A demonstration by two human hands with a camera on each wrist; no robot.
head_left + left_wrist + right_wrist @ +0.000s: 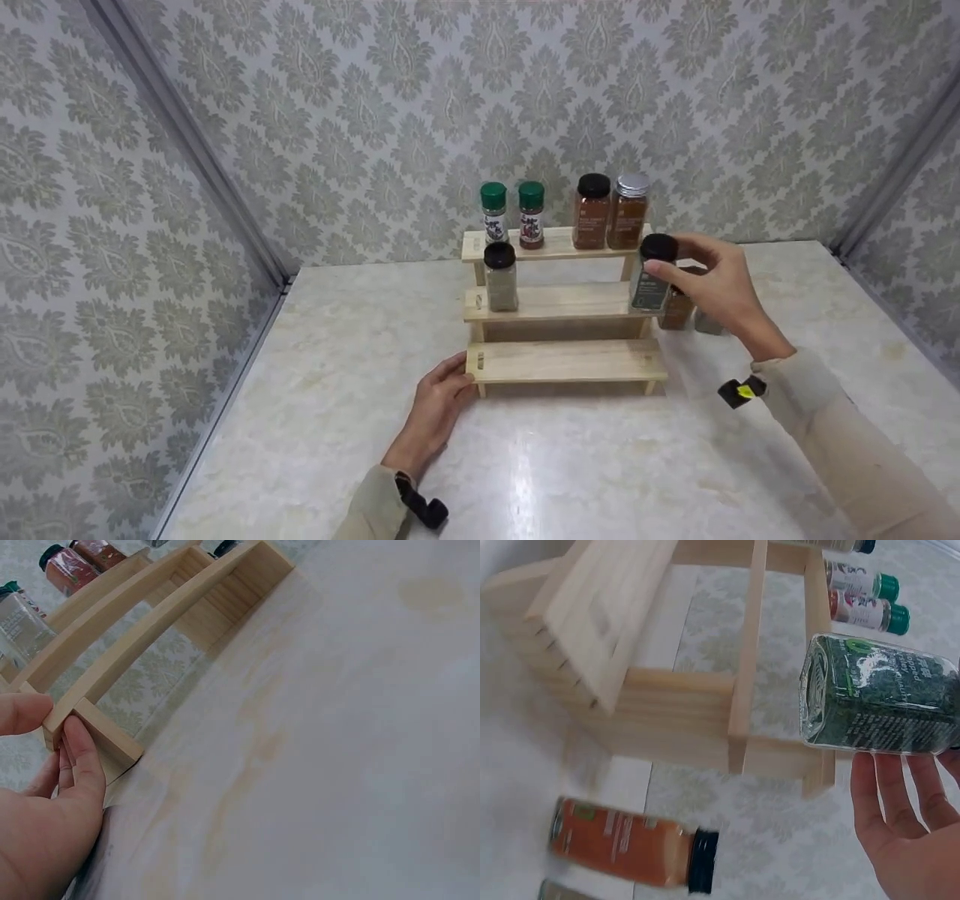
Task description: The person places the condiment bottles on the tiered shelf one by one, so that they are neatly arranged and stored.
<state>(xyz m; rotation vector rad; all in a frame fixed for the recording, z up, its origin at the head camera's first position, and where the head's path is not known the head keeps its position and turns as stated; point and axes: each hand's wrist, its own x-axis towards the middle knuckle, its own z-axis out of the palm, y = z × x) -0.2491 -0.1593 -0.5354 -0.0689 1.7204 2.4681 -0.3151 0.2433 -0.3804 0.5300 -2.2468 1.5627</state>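
Note:
A three-tier wooden spice rack (566, 360) stands on the table. My left hand (439, 397) pinches the left end of its lowest shelf, thumb above and fingers beneath, as the left wrist view shows. In my right hand (716, 289) is a black-capped glass spice jar (885, 694) of dark green herbs, held near its cap at the right end of the middle shelf. Whether its base touches the shelf I cannot tell. Another black-capped jar (501, 277), pale inside, stands at that shelf's left end.
On the top shelf are two green-capped bottles (531, 217), a black-capped reddish jar (592, 214) and a silver-capped jar (628, 214). Right of the rack, partly behind my right hand, stand an orange-brown spice jar (622, 844) and a paler jar (707, 322). Patterned wall panels (375, 150) enclose the table.

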